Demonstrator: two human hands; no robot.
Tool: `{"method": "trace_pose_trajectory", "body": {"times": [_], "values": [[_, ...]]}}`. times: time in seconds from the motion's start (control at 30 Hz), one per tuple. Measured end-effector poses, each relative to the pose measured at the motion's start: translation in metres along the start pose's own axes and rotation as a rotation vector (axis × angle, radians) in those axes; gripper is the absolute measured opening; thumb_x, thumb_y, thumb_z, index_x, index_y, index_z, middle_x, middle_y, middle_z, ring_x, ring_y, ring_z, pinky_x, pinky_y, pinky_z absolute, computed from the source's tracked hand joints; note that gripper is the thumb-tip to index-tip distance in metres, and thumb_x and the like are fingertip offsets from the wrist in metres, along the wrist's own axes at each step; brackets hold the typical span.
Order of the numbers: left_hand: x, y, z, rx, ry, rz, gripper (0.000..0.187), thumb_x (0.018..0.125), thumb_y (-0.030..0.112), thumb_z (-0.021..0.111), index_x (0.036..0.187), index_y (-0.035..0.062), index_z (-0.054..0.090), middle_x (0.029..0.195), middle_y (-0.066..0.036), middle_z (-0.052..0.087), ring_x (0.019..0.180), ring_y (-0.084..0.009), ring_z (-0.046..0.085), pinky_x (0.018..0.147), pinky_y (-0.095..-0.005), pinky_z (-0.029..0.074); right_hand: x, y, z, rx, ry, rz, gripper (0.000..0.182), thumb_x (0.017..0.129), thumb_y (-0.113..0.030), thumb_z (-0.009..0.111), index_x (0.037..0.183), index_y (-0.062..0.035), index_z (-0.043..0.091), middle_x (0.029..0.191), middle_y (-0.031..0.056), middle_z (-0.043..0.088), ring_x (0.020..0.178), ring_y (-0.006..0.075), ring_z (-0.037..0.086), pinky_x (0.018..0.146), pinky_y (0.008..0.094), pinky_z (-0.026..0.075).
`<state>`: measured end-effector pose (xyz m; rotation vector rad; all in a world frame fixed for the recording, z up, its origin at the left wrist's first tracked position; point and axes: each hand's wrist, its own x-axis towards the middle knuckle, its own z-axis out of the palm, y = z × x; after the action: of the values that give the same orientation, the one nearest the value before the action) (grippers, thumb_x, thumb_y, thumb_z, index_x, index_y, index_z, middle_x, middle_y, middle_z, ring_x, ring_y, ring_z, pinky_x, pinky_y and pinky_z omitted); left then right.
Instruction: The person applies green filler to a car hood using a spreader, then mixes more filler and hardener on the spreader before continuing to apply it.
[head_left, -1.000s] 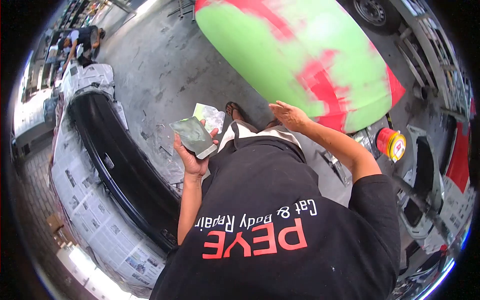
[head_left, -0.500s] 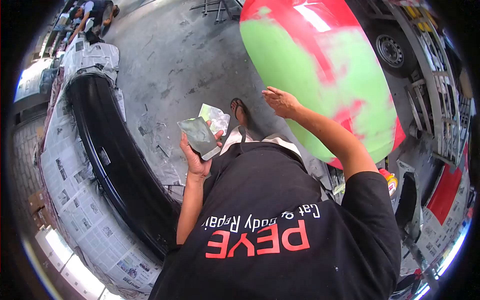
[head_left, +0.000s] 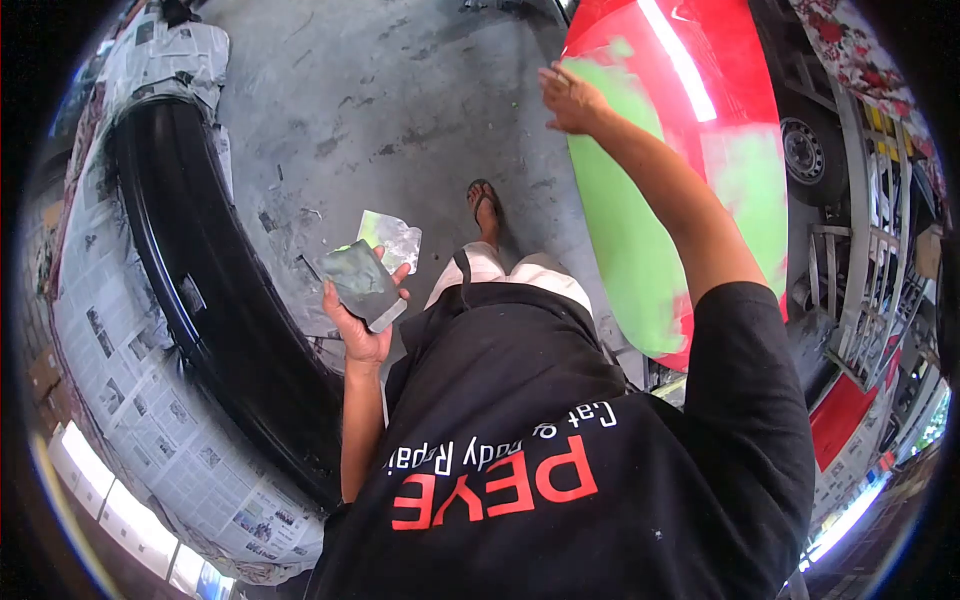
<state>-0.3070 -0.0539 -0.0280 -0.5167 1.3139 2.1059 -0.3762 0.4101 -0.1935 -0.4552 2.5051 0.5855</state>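
My left hand (head_left: 366,342) is closed around a dark grey sheet of sandpaper (head_left: 362,288) smeared with pale green dust. Just beyond its fingertips shows a lighter, crumpled sheet (head_left: 396,240) with a yellow-green edge. My right hand (head_left: 574,104) is raised at the left edge of a curved car panel (head_left: 625,255), its fingers apart and holding nothing. The panel is glossy red with broad patches of light green, and a bright reflection runs down its upper part.
On the left, a long black bumper (head_left: 215,270) lies on newspaper covering (head_left: 150,410). A sandalled foot (head_left: 484,205) stands on the grey floor (head_left: 330,110). To the right are a wheel (head_left: 803,150), metal racks (head_left: 870,230) and a red part (head_left: 840,420).
My right hand has moved up along the panel's left edge. My left hand and its sandpaper shift slightly left and down. The view has turned, and a person at upper left is out of sight.
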Motion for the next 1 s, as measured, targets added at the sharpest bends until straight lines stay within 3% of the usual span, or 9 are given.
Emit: {"method": "trace_pose_trajectory", "body": {"times": [0.17,0.3,0.43,0.47,0.6,0.83,0.9,0.93,1.0], "values": [[0.014,0.015,0.0,0.03,0.023,0.007,0.083,0.095,0.075,0.045,0.153,0.0151,0.043,0.15,-0.012,0.054,0.12,-0.0428,0.064,0.079,-0.0438,0.057,0.049,0.056,-0.007,0.085,0.16,0.203,0.074,0.099,-0.059,0.05,0.146,-0.0027,0.052,0.165,0.0121,0.037,0.158,0.0271,0.021,0.129,0.049,0.012],[0.029,0.021,-0.002,0.012,0.016,-0.017,0.083,0.097,0.074,0.042,0.153,0.0134,0.043,0.15,-0.015,0.052,0.119,-0.0446,0.063,0.079,-0.0442,0.057,0.046,0.051,-0.01,0.071,0.032,0.2,0.074,0.099,-0.06,0.048,0.143,-0.0008,0.057,0.163,0.0129,0.04,0.156,0.029,0.024,0.128,0.0493,0.015],[0.046,0.02,0.005,0.013,-0.01,-0.034,0.084,0.097,0.073,0.039,0.154,0.0126,0.041,0.15,-0.017,0.052,0.119,-0.0466,0.062,0.08,-0.044,0.057,0.014,-0.02,0.013,-0.07,-0.295,-0.044,0.083,0.098,-0.07,0.039,0.138,-0.0015,0.064,0.157,0.015,0.049,0.155,0.035,0.025,0.128,0.0493,0.003],[0.051,0.018,0.008,0.014,-0.013,-0.037,0.084,0.097,0.073,0.039,0.154,0.0126,0.041,0.15,-0.017,0.052,0.119,-0.0466,0.062,0.08,-0.044,0.057,-0.002,-0.048,0.033,-0.17,-0.212,-0.079,0.081,0.1,-0.069,0.037,0.137,-0.0025,0.065,0.158,0.0143,0.048,0.155,0.0366,0.025,0.128,0.0521,0.003],[0.066,0.015,0.027,0.009,-0.085,-0.05,0.082,0.097,0.072,0.043,0.154,0.0132,0.042,0.149,-0.016,0.052,0.12,-0.0446,0.063,0.079,-0.0434,0.058,-0.085,-0.151,0.064,-0.171,-0.566,-0.39,0.056,0.106,-0.05,0.039,0.137,-0.0132,0.067,0.151,0.0064,0.057,0.151,0.0371,0.035,0.126,0.0598,0.002],[0.08,0.026,0.022,0.061,-0.169,-0.065,0.083,0.097,0.072,0.041,0.155,0.0126,0.041,0.153,-0.019,0.049,0.121,-0.0467,0.061,0.081,-0.0447,0.058,-0.088,-0.196,0.083,-0.105,-0.612,-0.339,0.052,0.102,-0.036,0.045,0.141,-0.0067,0.063,0.152,0.013,0.055,0.148,0.033,0.041,0.127,0.055,0.004],[0.079,0.031,0.027,0.081,-0.182,-0.065,0.082,0.098,0.071,0.041,0.155,0.0123,0.041,0.153,-0.019,0.049,0.122,-0.0467,0.061,0.081,-0.0446,0.058,-0.042,-0.157,0.082,-0.329,-0.39,-0.081,0.056,0.108,-0.04,0.034,0.151,-0.0077,0.051,0.162,0.0072,0.044,0.153,0.0232,0.033,0.128,0.0475,0.007],[0.077,0.035,0.029,0.089,-0.187,-0.065,0.082,0.098,0.071,0.041,0.155,0.0121,0.041,0.153,-0.019,0.049,0.122,-0.0467,0.061,0.081,-0.0445,0.058,-0.019,-0.118,0.063,-0.162,-0.383,-0.17,0.055,0.103,-0.039,0.043,0.142,-0.0054,0.062,0.159,0.0178,0.046,0.153,0.0363,0.03,0.128,0.0535,0.003],[0.072,0.04,0.031,0.106,-0.187,-0.064,0.082,0.098,0.071,0.041,0.155,0.0121,0.041,0.153,-0.019,0.049,0.122,-0.0467,0.061,0.081,-0.0442,0.058,0.027,-0.061,0.043,-0.255,-0.301,-0.113,0.056,0.104,-0.042,0.042,0.142,-0.0052,0.062,0.157,0.0171,0.048,0.154,0.0362,0.028,0.127,0.0535,0.005]]}}
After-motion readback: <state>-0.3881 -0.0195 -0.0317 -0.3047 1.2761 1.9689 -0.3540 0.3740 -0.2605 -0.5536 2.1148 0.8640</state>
